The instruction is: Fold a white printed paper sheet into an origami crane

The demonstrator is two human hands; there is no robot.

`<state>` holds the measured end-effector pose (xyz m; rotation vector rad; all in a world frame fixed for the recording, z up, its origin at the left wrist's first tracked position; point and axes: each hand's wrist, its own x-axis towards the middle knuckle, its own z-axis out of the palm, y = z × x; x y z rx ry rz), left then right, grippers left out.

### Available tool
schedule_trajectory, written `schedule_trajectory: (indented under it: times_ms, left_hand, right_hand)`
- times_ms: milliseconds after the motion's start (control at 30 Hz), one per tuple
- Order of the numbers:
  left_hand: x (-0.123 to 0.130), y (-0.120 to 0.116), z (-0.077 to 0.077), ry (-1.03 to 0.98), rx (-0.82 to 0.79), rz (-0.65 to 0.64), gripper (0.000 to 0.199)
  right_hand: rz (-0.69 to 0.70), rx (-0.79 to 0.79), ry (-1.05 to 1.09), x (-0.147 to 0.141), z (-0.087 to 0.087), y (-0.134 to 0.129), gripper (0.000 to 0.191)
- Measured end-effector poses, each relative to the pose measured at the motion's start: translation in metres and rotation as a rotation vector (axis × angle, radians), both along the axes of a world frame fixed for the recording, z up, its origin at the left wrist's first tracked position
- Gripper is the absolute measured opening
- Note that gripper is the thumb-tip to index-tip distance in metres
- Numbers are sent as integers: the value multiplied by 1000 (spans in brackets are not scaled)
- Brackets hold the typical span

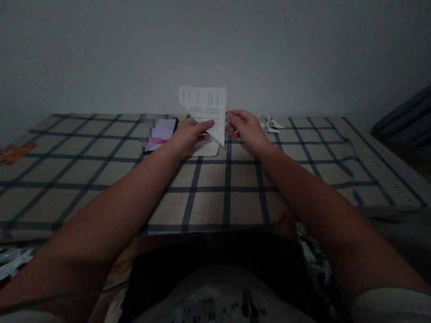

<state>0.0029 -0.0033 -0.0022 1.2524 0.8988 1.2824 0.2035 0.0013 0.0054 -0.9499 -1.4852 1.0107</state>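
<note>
A printed sheet of white paper [207, 100], folded so that its lower part tapers to a point, stands raised above the cloth. My left hand [188, 134] is closed on its lower left part, thumb across the front and the other fingers mostly behind. Just beside the paper's right edge is my right hand [243, 127], its fingers half curled and apart, with nothing visible between them. Below the raised sheet, another printed paper [209, 149] lies on the cloth, partly covered by my left hand.
A phone [162, 133] with a lit screen lies left of my left hand. Folded white paper pieces [271, 124] sit behind my right hand. The checked cloth [231, 204] covers the surface up to the wall [219, 44]. An orange object [16, 153] lies far left.
</note>
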Motion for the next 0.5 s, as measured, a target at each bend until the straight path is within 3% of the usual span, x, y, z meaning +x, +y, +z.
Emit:
schedule_trajectory:
  times_ms: [200, 333, 500]
  left_hand:
    - [-2, 2, 0, 3, 2, 1, 40]
    - [-1, 3, 0, 4, -10, 9, 36]
    - [1, 4, 0, 8, -44, 11, 32]
  right_hand:
    - [63, -31, -50, 1, 3, -3, 14]
    - [113, -36, -120, -1, 6, -8, 20]
    - [80, -32, -117, -2, 8, -8, 23]
